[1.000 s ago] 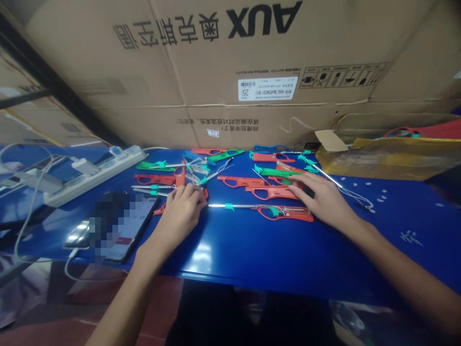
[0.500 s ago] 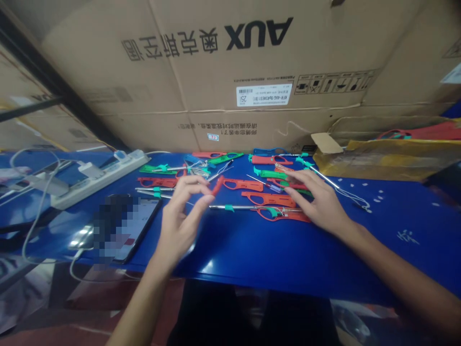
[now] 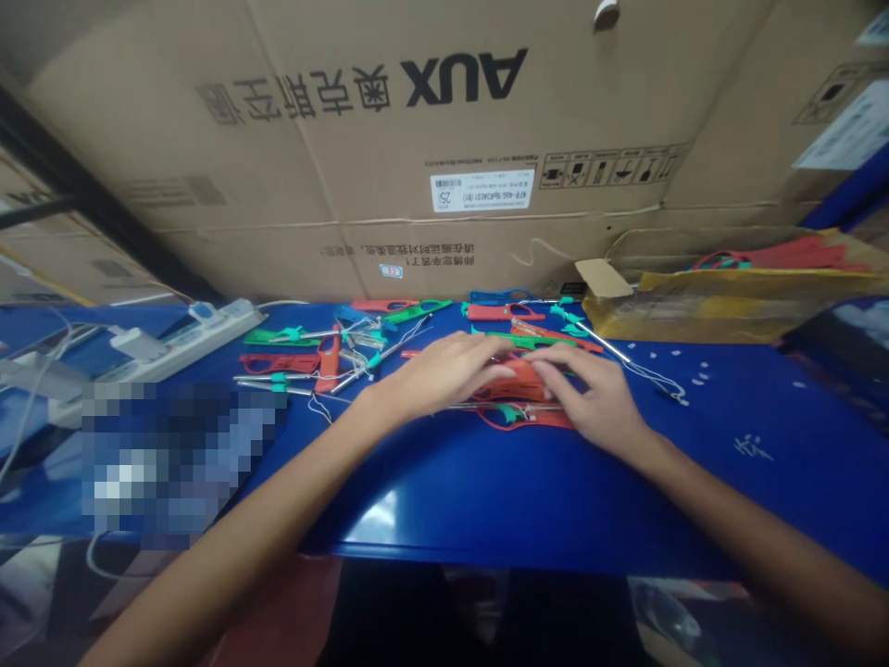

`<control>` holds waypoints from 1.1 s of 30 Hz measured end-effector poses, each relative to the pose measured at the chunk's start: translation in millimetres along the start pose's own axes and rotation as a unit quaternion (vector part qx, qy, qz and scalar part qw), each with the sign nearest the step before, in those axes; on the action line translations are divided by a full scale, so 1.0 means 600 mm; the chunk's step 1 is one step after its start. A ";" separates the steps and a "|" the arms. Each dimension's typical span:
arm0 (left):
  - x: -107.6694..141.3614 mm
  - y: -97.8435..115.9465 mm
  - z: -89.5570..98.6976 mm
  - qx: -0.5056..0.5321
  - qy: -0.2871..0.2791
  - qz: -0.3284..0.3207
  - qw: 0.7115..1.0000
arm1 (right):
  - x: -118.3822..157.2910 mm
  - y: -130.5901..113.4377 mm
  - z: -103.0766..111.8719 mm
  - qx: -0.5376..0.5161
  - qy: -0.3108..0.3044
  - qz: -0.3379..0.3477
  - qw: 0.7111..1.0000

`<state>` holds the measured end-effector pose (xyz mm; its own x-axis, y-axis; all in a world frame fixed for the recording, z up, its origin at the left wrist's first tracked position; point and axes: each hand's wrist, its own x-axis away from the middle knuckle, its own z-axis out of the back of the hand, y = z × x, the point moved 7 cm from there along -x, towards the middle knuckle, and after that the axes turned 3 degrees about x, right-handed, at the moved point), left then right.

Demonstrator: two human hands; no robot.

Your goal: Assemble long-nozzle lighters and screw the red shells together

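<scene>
My left hand reaches over the lighter parts with its fingers pinched; what they hold is mostly hidden. Close by on the right, my right hand has its thumb and fingers curled together at the same spot, and its fingertips hide whatever is in them. Just under both hands lies a red lighter casing, partly covered. In front of it, another red lighter casing lies with a green trigger and a metal tube on it. A green casing shows behind my fingers.
More red and green lighter parts with metal tubes and white wires lie at left. An open carton of red parts stands at back right. A power strip is at left. Large cardboard boxes stand behind the blue table.
My left hand has moved right, from holding a red piece apart to meeting my right hand over the red casings. My right hand's fingers have drawn together. The view has shifted slightly.
</scene>
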<state>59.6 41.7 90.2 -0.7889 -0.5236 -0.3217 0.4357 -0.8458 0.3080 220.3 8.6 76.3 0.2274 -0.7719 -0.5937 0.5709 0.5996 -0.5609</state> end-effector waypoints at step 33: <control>0.066 -0.039 -0.021 0.041 -0.129 0.060 0.989 | 0.010 0.080 0.042 0.164 -0.296 -0.044 0.940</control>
<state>23.5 39.3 58.8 -0.8224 -0.5674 -0.0414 0.5051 -0.7617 0.4057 268.9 27.4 60.6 0.5121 -0.8557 -0.0742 0.7983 0.5060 -0.3266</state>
